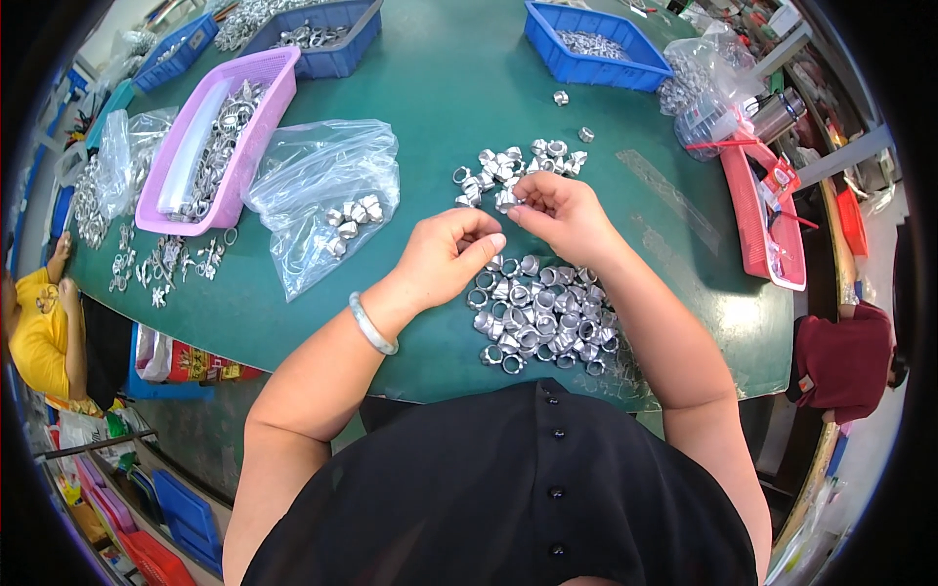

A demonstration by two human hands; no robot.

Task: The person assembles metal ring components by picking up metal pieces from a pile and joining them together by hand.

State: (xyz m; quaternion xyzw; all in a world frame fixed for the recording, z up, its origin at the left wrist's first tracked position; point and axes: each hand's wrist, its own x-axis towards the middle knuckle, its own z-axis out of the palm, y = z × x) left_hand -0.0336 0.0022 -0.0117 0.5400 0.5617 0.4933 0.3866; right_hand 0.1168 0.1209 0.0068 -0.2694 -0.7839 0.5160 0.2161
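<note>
Silver-coloured metal rings lie in two groups on the green table in front of me. A dense pile of rings [547, 314] sits nearest my body, and a smaller group of chunky rings [500, 164] lies beyond my hands. My right hand [565, 217] pinches a silver ring [505, 201] between thumb and fingertips at the near edge of the far group. Just to its left, my left hand [447, 256] is closed, thumb against curled fingers, above the near pile's far left edge. What it holds, if anything, is too small to make out.
A clear plastic bag [322, 186] with several rings lies left of my hands. Beyond it stand a pink basket [149, 210] of metal pieces and blue trays [342, 57]. Another blue tray [596, 73] is at the far right, above a red basket [747, 220]. People sit at both sides.
</note>
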